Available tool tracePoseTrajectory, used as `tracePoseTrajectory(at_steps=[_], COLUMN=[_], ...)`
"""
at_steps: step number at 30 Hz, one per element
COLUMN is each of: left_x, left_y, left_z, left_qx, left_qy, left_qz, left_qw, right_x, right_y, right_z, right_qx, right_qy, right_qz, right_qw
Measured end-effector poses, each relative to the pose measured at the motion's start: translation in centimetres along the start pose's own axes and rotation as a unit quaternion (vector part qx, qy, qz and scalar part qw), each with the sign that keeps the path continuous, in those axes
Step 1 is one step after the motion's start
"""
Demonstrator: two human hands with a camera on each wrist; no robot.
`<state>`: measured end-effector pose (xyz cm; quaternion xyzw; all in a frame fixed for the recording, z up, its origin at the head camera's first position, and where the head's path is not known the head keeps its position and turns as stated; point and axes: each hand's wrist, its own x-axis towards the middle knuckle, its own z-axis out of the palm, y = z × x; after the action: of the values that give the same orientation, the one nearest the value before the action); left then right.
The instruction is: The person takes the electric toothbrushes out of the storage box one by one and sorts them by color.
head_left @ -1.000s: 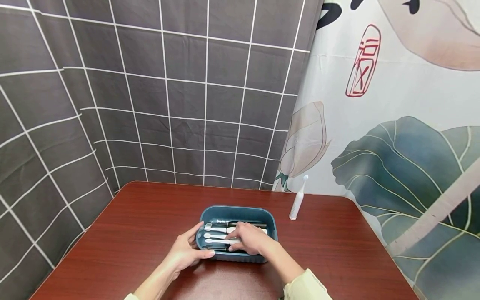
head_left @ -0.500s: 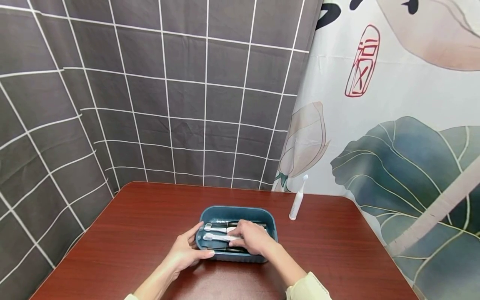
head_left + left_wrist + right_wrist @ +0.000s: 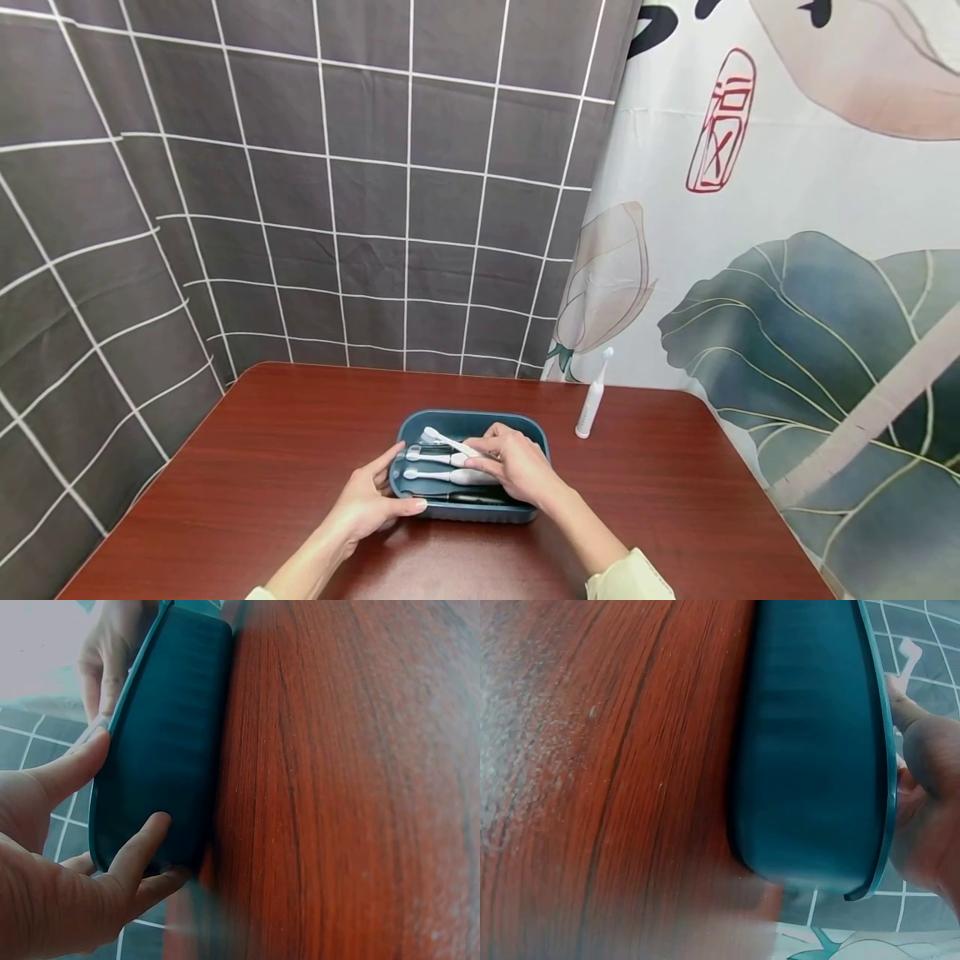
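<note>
A blue plastic bin (image 3: 480,514) sits on the table with several toothbrushes inside. My left hand (image 3: 360,504) grips its left end, thumb over the front rim; in the left wrist view its fingers (image 3: 139,851) lie against the bin's outer wall. Over the bin, my right hand (image 3: 521,467) pinches a white electric toothbrush (image 3: 447,441), tilted with its head up to the left. That toothbrush's head (image 3: 910,651) also shows past the rim in the right wrist view. Below it lie a white toothbrush (image 3: 459,476), another white one (image 3: 435,457) and a black one (image 3: 480,498), partly hidden by the hand.
Another white electric toothbrush (image 3: 591,408) stands upright on the red-brown wooden table (image 3: 300,450), behind and right of the bin. A dark grid-patterned curtain (image 3: 360,200) and a white floral curtain (image 3: 675,275) hang behind the table.
My right hand, reaching down among the toothbrushes before, has raised one white toothbrush and tilted its head up toward the bin's back. The left hand stays on the bin.
</note>
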<state>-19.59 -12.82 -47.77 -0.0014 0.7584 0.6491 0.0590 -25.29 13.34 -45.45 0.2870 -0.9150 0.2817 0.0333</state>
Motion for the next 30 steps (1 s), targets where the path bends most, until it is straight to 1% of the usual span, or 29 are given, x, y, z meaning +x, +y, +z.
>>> tracePoseTrajectory(at_steps=[8, 16, 19, 23, 27, 30], left_x=[-0.21, -0.14, -0.13, -0.12, -0.12, -0.07], left_y=[-0.04, 0.14, 0.25, 0.3, 0.25, 0.18], left_z=[-0.07, -0.04, -0.05, -0.06, -0.03, 0.0], left_qx=[-0.014, -0.009, -0.011, -0.01, -0.008, -0.004], left_qy=[-0.003, -0.002, -0.003, -0.003, 0.001, 0.002], left_qz=[-0.007, -0.006, -0.005, -0.004, -0.01, -0.013], left_qw=[0.9999, 0.9999, 0.9999, 0.9999, 0.9999, 0.9999], right_x=[-0.21, -0.32, -0.29, -0.13, 0.07, 0.23], right_y=[-0.09, -0.03, -0.02, 0.16, 0.27, 0.36], right_z=[0.02, -0.18, -0.35, -0.47, -0.64, -0.72], right_qx=[0.007, 0.017, 0.022, 0.043, 0.084, 0.124], right_qy=[0.007, 0.013, 0.028, 0.062, 0.087, 0.109], right_qz=[-0.005, -0.005, -0.01, -0.026, -0.049, -0.064], right_qw=[0.9999, 0.9998, 0.9993, 0.9968, 0.9915, 0.9843])
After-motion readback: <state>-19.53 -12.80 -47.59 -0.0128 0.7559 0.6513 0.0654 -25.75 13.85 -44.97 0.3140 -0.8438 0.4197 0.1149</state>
